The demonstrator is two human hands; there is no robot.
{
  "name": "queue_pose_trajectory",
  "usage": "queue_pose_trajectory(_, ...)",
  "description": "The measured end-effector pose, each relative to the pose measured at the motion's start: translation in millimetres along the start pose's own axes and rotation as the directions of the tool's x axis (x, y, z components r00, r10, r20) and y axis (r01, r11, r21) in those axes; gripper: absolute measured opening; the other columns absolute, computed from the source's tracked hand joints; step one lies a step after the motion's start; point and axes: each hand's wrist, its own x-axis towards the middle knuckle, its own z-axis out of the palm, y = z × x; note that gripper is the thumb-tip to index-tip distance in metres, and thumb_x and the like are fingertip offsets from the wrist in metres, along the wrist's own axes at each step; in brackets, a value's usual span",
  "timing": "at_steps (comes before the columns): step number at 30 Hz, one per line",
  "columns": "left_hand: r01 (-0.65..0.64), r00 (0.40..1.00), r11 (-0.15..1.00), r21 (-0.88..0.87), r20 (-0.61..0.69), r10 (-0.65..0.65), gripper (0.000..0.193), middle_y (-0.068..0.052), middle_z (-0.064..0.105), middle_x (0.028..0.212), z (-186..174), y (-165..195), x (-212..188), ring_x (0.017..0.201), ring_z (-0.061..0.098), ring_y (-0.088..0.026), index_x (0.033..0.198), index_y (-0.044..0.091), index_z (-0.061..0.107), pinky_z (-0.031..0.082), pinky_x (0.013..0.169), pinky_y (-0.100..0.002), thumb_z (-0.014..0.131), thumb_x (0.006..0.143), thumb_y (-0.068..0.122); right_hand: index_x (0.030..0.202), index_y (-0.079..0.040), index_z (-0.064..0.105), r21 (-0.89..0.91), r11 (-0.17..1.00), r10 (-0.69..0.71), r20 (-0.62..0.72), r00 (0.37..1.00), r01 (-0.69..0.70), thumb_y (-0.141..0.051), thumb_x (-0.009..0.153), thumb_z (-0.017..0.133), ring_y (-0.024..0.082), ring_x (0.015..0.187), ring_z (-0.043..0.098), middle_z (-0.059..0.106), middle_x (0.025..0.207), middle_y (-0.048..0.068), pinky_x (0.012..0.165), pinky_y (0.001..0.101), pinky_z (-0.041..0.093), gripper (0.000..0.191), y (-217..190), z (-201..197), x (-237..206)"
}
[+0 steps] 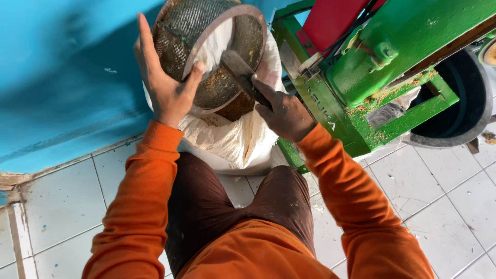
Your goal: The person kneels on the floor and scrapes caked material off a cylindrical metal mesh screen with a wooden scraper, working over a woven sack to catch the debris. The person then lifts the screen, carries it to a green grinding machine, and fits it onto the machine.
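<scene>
Foreground: orange sleeves (139,217) and brown trousers (206,206) of the person, seen from above over a white tiled floor (449,206). Left hand (166,88): fingers extended and spread, thumb hooked over the rim, gripping a round mesh sieve (206,41) that is tilted on edge with its open face toward the camera; brownish granular residue clings to the mesh. Right hand (285,114): closed firmly around the handle of a dark flat scraper (242,72), whose blade reaches into the sieve and lies against the mesh. Directly below the sieve stands an open white sack (232,144), its mouth holding tan meal, set against a blue wall (62,77). Just right of the sack, a green-framed machine (382,77) with a red upper panel (330,20) carries crumbs on its frame; lettering on one green bar is present. A black round tub (465,113) sits beyond the frame.
</scene>
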Motion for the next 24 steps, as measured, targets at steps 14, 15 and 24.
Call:
queue_pose_trajectory(14,0.384,0.768,0.603,-0.699,-0.120,-0.629,0.090,-0.011,0.059,0.138,4,-28,-21,0.119,0.055,-0.022,0.164,0.007,0.028,0.045,0.109,-0.039,0.085,0.094,0.018,0.148,-0.005,0.045,0.196,0.977,-0.041,-0.220,0.975,0.085,-0.021,0.096,0.069,0.034,0.081,0.075,0.074,0.098,0.021,0.072,0.0440,0.060,0.059,-40,-5,-38)
queue_pose_trajectory(15,0.435,0.709,0.505,-0.746,-0.063,-0.703,0.080,-0.008,0.060,0.128,1,-32,-22,0.108,0.056,-0.020,0.156,0.007,0.037,0.046,0.096,-0.037,0.083,0.092,0.020,0.145,-0.004,0.048,0.217,0.961,-0.112,-0.259,0.959,0.171,-0.019,0.098,0.070,0.033,0.083,0.077,0.074,0.104,0.021,0.073,0.0426,0.061,0.054,-42,-9,-43)
queue_pose_trajectory(24,0.560,0.483,0.210,-0.801,0.111,-0.868,0.048,-0.004,0.060,0.104,-7,-44,-31,0.088,0.059,-0.016,0.128,0.004,0.057,0.048,0.067,-0.033,0.077,0.091,0.026,0.161,-0.005,0.047,-0.239,0.962,-0.252,-0.572,0.780,0.135,-0.015,0.105,0.077,0.022,0.074,0.071,0.068,0.094,0.012,0.066,0.0346,0.058,0.064,-53,-33,-56)
